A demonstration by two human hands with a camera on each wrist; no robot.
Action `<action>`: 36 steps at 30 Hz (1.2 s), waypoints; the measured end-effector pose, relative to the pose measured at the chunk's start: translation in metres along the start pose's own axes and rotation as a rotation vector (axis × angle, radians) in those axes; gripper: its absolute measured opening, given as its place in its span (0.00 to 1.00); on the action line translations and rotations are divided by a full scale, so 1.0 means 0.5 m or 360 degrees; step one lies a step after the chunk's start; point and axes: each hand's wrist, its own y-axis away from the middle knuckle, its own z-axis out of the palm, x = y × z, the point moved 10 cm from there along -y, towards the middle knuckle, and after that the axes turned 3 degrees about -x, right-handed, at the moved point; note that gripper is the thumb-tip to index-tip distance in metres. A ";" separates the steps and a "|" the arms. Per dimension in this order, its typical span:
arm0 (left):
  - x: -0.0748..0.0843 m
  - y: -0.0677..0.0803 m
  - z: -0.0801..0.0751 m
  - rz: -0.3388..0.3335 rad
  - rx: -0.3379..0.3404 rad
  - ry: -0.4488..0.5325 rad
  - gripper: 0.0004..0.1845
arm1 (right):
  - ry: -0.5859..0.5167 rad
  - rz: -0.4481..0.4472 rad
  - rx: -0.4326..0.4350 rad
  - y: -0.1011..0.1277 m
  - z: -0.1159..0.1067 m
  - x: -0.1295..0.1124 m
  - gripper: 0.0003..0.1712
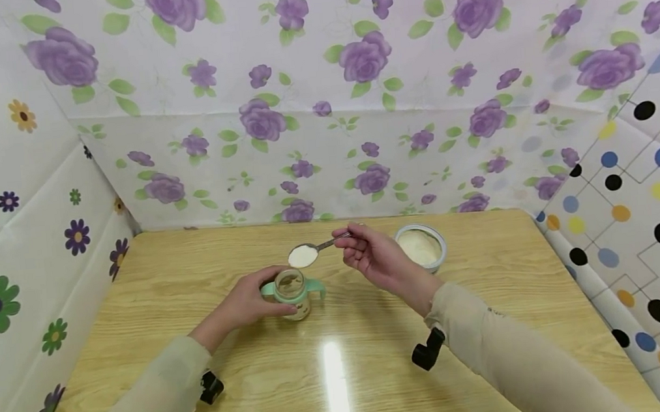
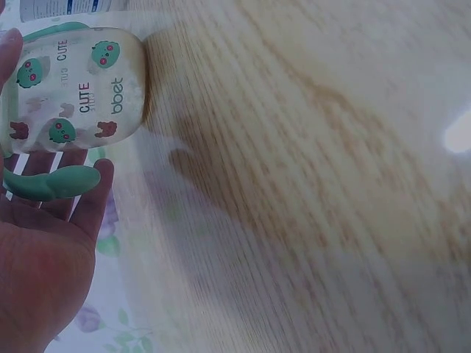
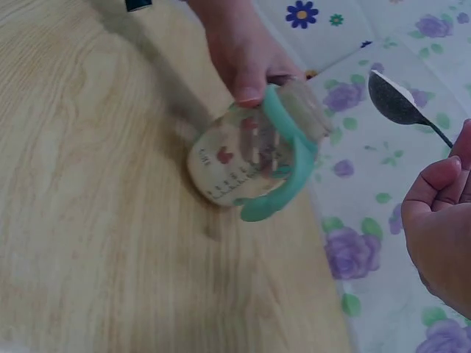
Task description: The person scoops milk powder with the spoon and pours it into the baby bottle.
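Note:
A clear baby bottle (image 1: 292, 294) with green handles and no lid stands on the wooden table (image 1: 137, 295). My left hand (image 1: 254, 299) grips its side. The bottle (image 2: 73, 92) shows cartoon prints in the left wrist view, with my fingers (image 2: 70, 198) round it. My right hand (image 1: 369, 249) pinches the handle of a metal spoon (image 1: 305, 254) heaped with white powder, held just above and behind the bottle's mouth. In the right wrist view the bottle (image 3: 250, 158) stands held by the left hand, and the spoon's bowl (image 3: 394, 99) hangs to its right.
A round tin (image 1: 421, 247) of white powder stands open on the table right of my right hand. Flowered and dotted sheets wall the table on three sides. Black wrist camera mounts (image 1: 428, 349) hang under both sleeves.

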 end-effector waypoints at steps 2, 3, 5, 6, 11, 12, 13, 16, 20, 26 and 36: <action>0.001 -0.002 0.001 -0.0001 0.0000 -0.0002 0.42 | 0.0024 0.0023 0.0006 -0.002 -0.004 0.015 0.23; 0.002 -0.002 0.002 -0.0001 -0.0001 -0.0003 0.43 | 0.0036 0.0032 0.0009 -0.003 -0.006 0.022 0.23; 0.002 -0.003 0.004 0.0002 -0.0002 0.0001 0.43 | 0.0070 0.0044 0.0011 -0.004 -0.009 0.034 0.22; 0.002 -0.004 0.004 0.0003 -0.0002 0.0007 0.43 | 0.0088 0.0051 0.0013 -0.005 -0.009 0.039 0.22; 0.003 -0.004 0.005 0.0001 0.0004 0.0020 0.42 | 0.0201 0.0073 0.0012 -0.010 -0.008 0.057 0.22; 0.003 -0.003 0.004 -0.0002 0.0006 0.0018 0.42 | 0.0223 0.0077 0.0011 -0.011 -0.007 0.059 0.21; 0.003 -0.003 0.004 -0.0005 0.0009 0.0017 0.42 | 0.0253 0.0078 0.0009 -0.011 -0.006 0.061 0.21; 0.002 -0.001 0.002 -0.0006 0.0014 0.0006 0.42 | 0.0336 0.0075 -0.0005 -0.014 -0.001 0.063 0.20; 0.002 -0.001 0.000 -0.0007 0.0018 -0.0002 0.43 | 0.0450 0.0053 -0.0054 -0.018 0.010 0.060 0.21; 0.004 -0.002 -0.001 0.0001 0.0020 -0.0001 0.42 | 0.0623 0.0012 -0.0153 -0.025 0.031 0.054 0.25; 0.005 -0.002 -0.003 0.0048 0.0024 -0.0015 0.39 | 0.0787 -0.0006 -0.0215 -0.026 0.051 0.051 0.27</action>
